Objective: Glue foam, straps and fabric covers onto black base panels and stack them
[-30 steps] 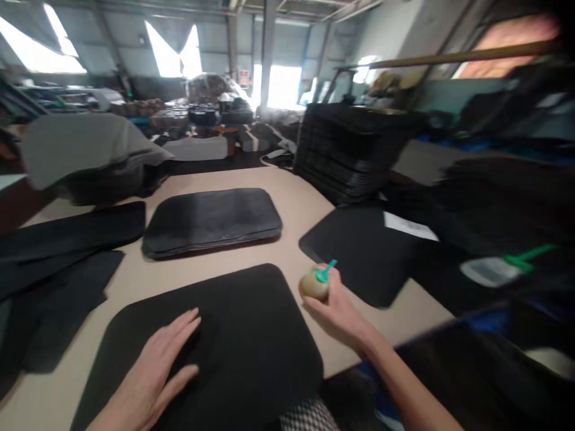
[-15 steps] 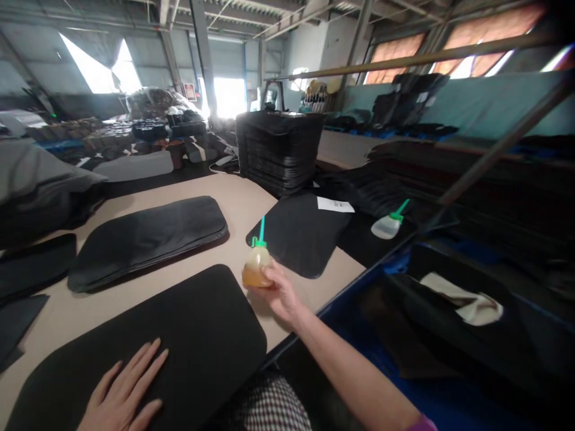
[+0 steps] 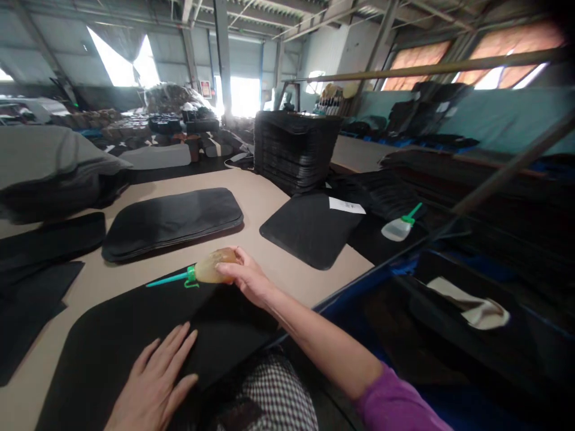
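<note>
My right hand (image 3: 246, 276) is closed round a squeeze bottle (image 3: 207, 267) with amber liquid in it. The bottle lies nearly level above a black sheet (image 3: 121, 335), its long green nozzle pointing left. Flat on that sheet rests my left hand (image 3: 155, 380), fingers stretched out and holding nothing. The sheet has rounded corners and lies at the near edge of the table. Beyond it is a low pile of similar black sheets (image 3: 173, 221). My right hand hides the rear end of the bottle.
A second squeeze bottle (image 3: 397, 228) lies at the right. Near it are a black panel (image 3: 312, 230) with a white paper slip (image 3: 347, 206) and a tall stack of black pieces (image 3: 294, 152). More black pieces (image 3: 36, 323) lie at the left. A pale cloth (image 3: 471, 305) sits low right.
The squeeze bottle has tipped from upright to nearly level and swung left over the black sheet, still in my right hand. My view has turned slightly left; my left hand stays flat.
</note>
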The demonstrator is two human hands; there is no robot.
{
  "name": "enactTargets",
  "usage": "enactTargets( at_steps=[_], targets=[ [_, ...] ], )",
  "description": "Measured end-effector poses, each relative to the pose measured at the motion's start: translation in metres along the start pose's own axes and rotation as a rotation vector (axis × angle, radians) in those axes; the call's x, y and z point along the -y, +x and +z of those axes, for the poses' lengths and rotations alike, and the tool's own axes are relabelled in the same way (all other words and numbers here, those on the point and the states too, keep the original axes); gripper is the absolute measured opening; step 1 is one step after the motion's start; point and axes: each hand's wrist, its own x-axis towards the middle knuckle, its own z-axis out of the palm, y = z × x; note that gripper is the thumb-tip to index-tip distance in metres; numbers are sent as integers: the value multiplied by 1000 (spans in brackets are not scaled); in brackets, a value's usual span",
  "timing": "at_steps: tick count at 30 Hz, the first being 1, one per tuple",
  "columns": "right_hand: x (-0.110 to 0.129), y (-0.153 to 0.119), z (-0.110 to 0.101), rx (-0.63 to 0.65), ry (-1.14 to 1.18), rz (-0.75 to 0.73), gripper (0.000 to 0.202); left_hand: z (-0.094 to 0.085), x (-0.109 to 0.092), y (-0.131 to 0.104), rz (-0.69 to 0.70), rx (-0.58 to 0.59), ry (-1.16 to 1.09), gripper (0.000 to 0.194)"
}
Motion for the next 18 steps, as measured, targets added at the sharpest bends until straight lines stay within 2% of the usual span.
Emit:
enactTargets(
  at_steps=[3, 6, 8, 11, 14, 16, 18],
  targets=[
    [-6, 0, 32, 80, -30, 72, 51, -9, -17, -2, -76, 49, -2, 69],
    [-16, -1, 62, 110, -291, 107, 47, -23, -25, -2, -129, 152, -92, 66],
    [-28, 3, 78, 175, -479, 38, 50, -28, -22, -2, -175, 161, -169, 67],
    [-47, 7, 99, 368, -618, -76, 55, -28, -18, -7, -228, 126, -221, 69],
    [-62, 2, 118, 550, -684, -86, 60, -25, -18, -10, -242, 110, -237, 71],
    [-67, -1, 128, 608, -712, -91, 63, -23, -17, -9, -254, 129, -258, 72],
    [-70, -1, 136, 594, -724, -109, 63, -21, -13, -8, -264, 159, -271, 74]
  ],
)
